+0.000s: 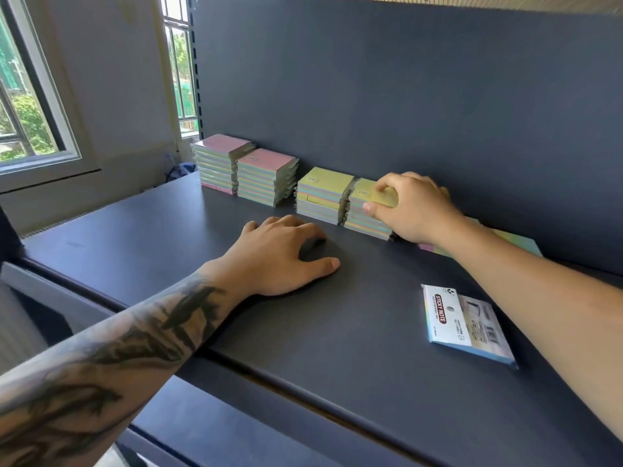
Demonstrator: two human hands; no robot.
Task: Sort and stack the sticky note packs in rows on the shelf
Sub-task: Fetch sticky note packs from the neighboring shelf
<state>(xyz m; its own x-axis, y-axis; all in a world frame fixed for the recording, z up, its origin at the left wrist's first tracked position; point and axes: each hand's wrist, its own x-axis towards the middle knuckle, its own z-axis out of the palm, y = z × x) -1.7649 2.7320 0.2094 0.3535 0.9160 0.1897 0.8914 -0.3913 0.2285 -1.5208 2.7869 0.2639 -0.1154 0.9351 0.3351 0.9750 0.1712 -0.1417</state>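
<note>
Along the back of the dark matte shelf [188,251], against its flat upright back panel [404,96], four stacks of sticky note packs are standing in a row. The two pink-topped stacks [242,170] are sitting at the left end, touching each other, and the two yellow-topped stacks [323,193] are standing just to their right, also side by side. Each pack is a square, film-wrapped block whose edges are showing thin pastel bands of pink, green, blue and purple, and the wrap is crinkling where neighbouring stacks meet.

Further right, partly behind the right forearm, some flat pastel packs [519,242] are lying on the shelf; how many is hard to tell. Nearer the front edge, a single pack [468,323] is lying face down and well apart from the stacks, showing a white printed label reading "STICKY NOTE" and a barcode.

The right hand [414,207] is reaching over the rightmost yellow stack, fingers curled on the top pack [365,193] and thumb pressing its front edge, so it is pinching that pack. The left hand [286,254], on a tattooed forearm, is resting palm down on the bare shelf in front of the stacks, fingers loosely bent and holding nothing.

A barred window [30,112] is showing greenery at the left.
</note>
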